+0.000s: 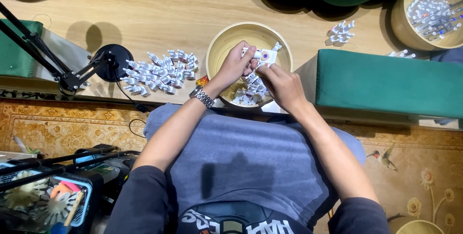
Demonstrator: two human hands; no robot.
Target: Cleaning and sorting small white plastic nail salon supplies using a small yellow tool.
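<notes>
Over a wooden bowl (223, 46) on the low table, my left hand (235, 65) and my right hand (281, 85) hold one small white plastic part (264, 55) between their fingertips. The part has a round dark spot on its face. A watch sits on my left wrist. Several more white parts (250, 93) lie in the bowl beneath my hands. To the left of the bowl, a pile of white parts (159, 72) is spread on the table.
A second wooden bowl (400, 21) with several white parts stands at the top right, with a small cluster of parts (340, 32) near it. A green cushioned block (386, 82) sits right of the bowl. A black lamp arm and base (108, 60) stand at left.
</notes>
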